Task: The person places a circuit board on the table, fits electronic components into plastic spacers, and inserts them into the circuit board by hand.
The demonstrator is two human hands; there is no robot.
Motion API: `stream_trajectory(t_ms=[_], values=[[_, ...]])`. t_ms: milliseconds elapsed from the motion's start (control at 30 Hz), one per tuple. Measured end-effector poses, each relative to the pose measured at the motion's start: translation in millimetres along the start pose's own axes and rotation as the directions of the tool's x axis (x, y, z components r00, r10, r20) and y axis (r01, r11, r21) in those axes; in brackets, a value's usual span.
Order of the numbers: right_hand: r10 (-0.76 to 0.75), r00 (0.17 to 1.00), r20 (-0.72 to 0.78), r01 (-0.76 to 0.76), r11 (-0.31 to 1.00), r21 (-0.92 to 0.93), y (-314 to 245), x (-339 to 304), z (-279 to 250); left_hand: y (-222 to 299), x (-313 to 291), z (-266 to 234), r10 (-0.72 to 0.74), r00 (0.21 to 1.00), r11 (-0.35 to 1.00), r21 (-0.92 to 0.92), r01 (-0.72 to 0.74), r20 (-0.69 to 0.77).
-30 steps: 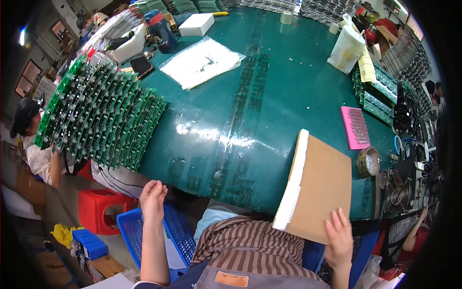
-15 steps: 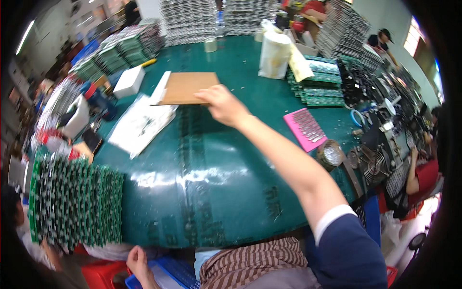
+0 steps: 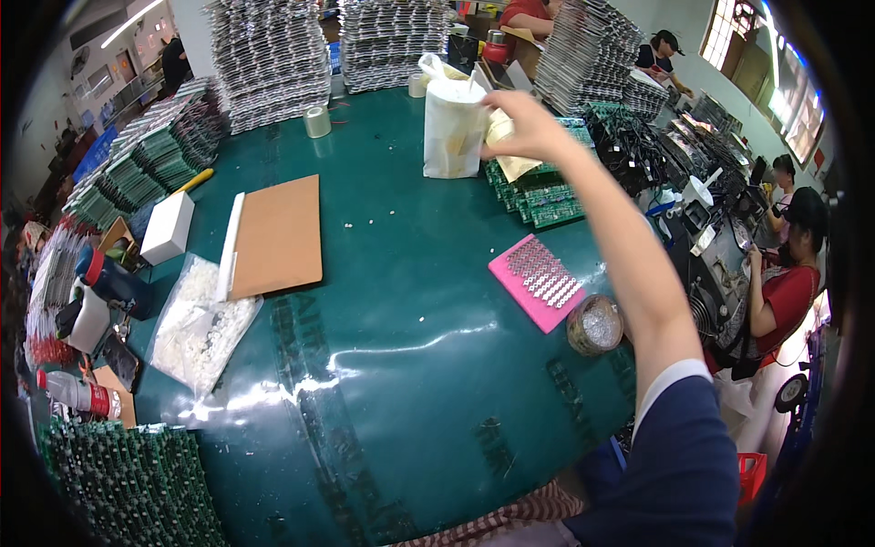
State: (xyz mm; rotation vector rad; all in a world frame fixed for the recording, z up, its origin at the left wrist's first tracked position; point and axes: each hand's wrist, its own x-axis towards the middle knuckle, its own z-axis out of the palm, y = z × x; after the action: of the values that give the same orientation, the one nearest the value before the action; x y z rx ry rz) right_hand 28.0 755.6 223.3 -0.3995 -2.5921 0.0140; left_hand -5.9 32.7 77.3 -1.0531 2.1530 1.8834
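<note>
My right hand [image 3: 533, 129] reaches across to the far side of the table. Its thumb and forefinger are spread in a C at the right edge of a white plastic pouch [image 3: 447, 137] standing upright. Beige paper [image 3: 516, 166] shows beneath the hand, on top of stacked green circuit boards [image 3: 551, 206]. Whether the fingertips touch the pouch is hard to make out. A brown flat board [image 3: 278, 235] with a white edge strip lies on the left, overlapping a clear bag of small white parts [image 3: 200, 324]. My left hand is out of sight.
A pink pad [image 3: 538, 283] with rows of small metal parts lies beside a round tin [image 3: 594, 325]. Tall board stacks [image 3: 269, 64] stand at the back; more green boards [image 3: 128, 483] fill the near left. A white box [image 3: 169, 228] and bottles line the left edge. Other people sit at right.
My right hand has let go of the brown board, which now lies on the table, and moved right to the pouch. My left hand has left the view. The view has shifted.
</note>
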Motion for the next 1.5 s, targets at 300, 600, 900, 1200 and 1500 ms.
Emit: stream_trajectory(t_ms=[300, 600, 900, 1200, 1500], values=[[0.155, 0.801, 0.579, 0.052, 0.945, -0.324, 117, -27, -6, 6, 20, -10, 0.059, 0.997, 0.996, 0.065, -0.063, 0.059], [0.068, 0.932, 0.356, 0.049, 0.949, -0.31, 119, -53, -8, -7, 4, -2, 0.185, 0.983, 0.979, 0.085, -0.184, 0.001], [0.083, 0.988, 0.129, -0.029, 0.927, -0.374, 113, -118, -16, -8, -15, 14, 0.215, 0.97, 0.977, 0.027, -0.213, -0.11], [0.032, 0.973, 0.23, 0.056, 0.929, -0.365, 101, -159, -1, -25, -13, 12, 0.509, 0.849, 0.839, 0.297, -0.455, -0.138], [-0.147, 0.976, 0.163, 0.189, 0.942, -0.278, -105, -132, -26, 27, -93, 117, 0.871, 0.316, 0.294, 0.118, -0.949, 0.376]])
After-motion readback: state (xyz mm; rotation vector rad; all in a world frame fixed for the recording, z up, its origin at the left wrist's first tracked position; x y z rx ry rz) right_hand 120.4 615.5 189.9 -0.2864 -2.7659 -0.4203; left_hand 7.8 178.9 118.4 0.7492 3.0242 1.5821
